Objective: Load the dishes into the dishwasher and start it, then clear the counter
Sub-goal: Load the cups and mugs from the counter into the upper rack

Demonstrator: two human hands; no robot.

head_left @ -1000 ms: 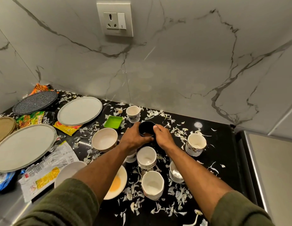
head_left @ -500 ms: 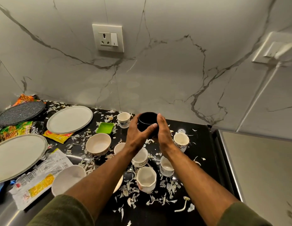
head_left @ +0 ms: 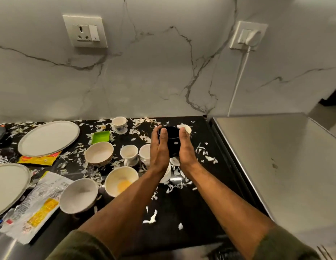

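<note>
Both hands, the left hand [head_left: 159, 147] and right hand [head_left: 186, 149], cup the small round black bowl [head_left: 170, 140] between their palms above the black tabletop [head_left: 182, 207], at 12 o'clock from the white cups [head_left: 129, 153], probably to carry it steadily toward the dishwasher.

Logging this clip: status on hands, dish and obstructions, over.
Left hand and right hand both hold the black bowl, raised over the counter. Cups and scraps below; nothing blocking.
</note>
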